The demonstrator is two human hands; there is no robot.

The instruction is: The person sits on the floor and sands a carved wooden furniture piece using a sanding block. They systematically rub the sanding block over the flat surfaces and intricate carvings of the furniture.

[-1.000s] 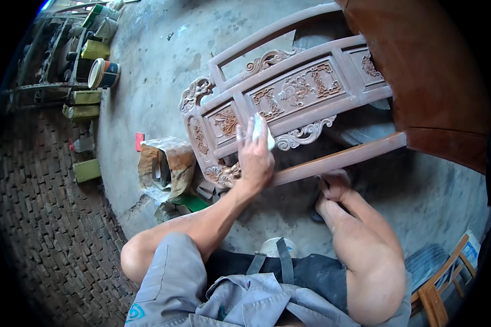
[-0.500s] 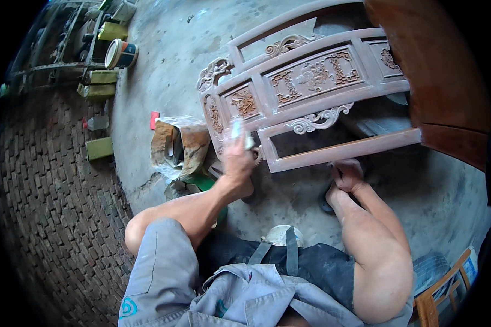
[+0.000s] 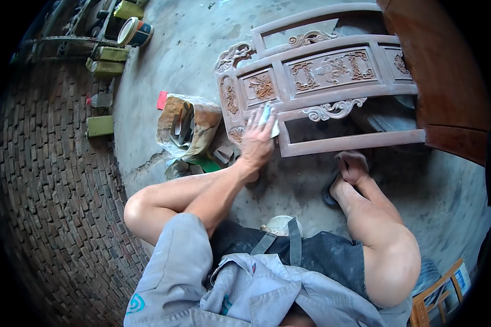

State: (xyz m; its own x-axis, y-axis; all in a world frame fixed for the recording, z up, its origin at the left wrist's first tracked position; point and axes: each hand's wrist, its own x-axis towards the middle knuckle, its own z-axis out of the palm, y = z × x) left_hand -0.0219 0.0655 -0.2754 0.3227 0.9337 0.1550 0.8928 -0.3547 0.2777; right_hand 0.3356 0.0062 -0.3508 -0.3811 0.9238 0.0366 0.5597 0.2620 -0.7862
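My left hand lies on the lower left frame of a carved wooden furniture panel, fingers stretched forward. A small pale blue and white folded sheet shows between and beside those fingers; its material is unclear. The panel is dusty pinkish brown, with floral carvings in framed fields and scrolled brackets below and above. Just under its bottom rail my right hand is closed with the fingers folded in. Whatever it grips is hidden. My right forearm runs behind my bent right leg.
A torn bag of scraps stands left of the panel, near a red piece. Farther left are a paint bucket, green tins and a brick surface. A glossy brown wooden piece adjoins the panel. A wooden chair stands lower right.
My left hand has moved right along the panel frame with the pale sheet, and its fingers now lie flatter. The whole view has shifted slightly. My right hand stays under the rail.
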